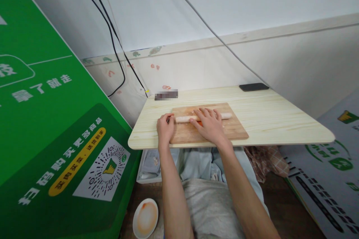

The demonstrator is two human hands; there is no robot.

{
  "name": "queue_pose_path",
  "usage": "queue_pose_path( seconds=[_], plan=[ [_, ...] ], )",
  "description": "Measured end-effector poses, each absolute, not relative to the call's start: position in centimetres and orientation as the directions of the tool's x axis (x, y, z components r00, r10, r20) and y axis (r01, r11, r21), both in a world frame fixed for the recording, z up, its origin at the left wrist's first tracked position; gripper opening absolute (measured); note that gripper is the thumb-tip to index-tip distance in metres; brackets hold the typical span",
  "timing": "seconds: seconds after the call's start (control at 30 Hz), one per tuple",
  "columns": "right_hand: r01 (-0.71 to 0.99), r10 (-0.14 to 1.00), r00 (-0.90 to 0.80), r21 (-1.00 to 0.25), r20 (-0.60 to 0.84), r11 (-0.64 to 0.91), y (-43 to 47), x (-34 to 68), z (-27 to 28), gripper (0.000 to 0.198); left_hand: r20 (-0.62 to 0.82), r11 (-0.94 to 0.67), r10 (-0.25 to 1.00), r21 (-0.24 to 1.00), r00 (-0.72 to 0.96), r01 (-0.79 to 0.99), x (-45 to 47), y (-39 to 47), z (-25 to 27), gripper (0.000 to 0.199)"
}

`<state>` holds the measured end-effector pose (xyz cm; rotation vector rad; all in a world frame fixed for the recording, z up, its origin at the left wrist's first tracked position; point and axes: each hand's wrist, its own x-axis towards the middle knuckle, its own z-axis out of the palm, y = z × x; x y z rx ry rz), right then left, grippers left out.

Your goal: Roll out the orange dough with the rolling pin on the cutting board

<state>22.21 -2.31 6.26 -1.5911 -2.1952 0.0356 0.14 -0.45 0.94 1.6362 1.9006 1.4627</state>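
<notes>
A green printed panel (42,119) stands beyond the left edge of the worktop (286,119). The left hand (165,130) is half-curled at the left end of a pale rod (183,119); whether it grips anything cannot be told. The rod lies left to right on a wooden board (235,130), whose near edge sits just inside the worktop's near edge. The right hand (209,125), open with fingers spread, lies across the rod. Rightward, a broad stretch of worktop runs to a rounded corner; a black phone (254,87) rests at the far edge.
</notes>
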Motion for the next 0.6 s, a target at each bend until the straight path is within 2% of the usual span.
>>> queue_pose_path(
  seconds=[0.2,0.43,0.6],
  plan=[
    [0.878,0.909,-0.339,-0.264,0.244,0.398,-3.4,23.7,6.2,0.064,0.407,-0.133,0.846,0.787,-0.344,0.602,0.0,-0.3,0.7,0.024],
    [0.890,0.896,-0.278,-0.257,0.347,0.376,-2.2,22.5,5.6,0.057,0.413,-0.124,0.842,0.774,-0.347,0.620,0.0,-0.3,0.7,0.024],
    [0.856,0.896,-0.321,-0.312,0.308,0.413,-2.7,23.2,5.9,0.054,0.408,-0.119,0.844,0.776,-0.348,0.619,0.0,-0.3,0.6,0.024]
  ],
)
